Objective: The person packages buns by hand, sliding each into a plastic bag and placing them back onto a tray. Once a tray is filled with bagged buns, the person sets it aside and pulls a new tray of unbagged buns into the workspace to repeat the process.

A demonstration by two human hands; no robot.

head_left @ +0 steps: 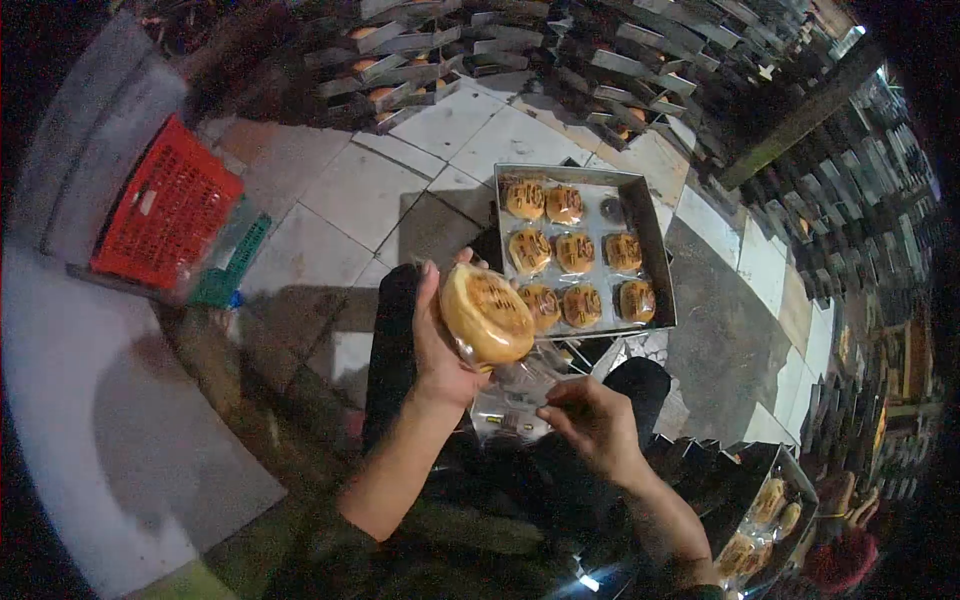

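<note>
My left hand [437, 352] cradles a round golden-brown bun [487, 318] with dark marks stamped on its top. A clear plastic bag [527, 376] surrounds the bun, its loose end trailing to the lower right. At that loose end, my right hand [598, 424] is closed in a pinch on the film. Just beyond the hands lies a square metal tray [661, 240] holding several similar marked buns [575, 252] in rows. A dark round spot shows at its far right corner in place of a bun.
To the left stand a red plastic crate [170, 210] and a green one [232, 255]. Stacked metal trays [640, 70] line the back and right. Another tray with wrapped buns [768, 500] is at the lower right, near another person's hand [860, 508]. Pale tiles [335, 215] cover the floor.
</note>
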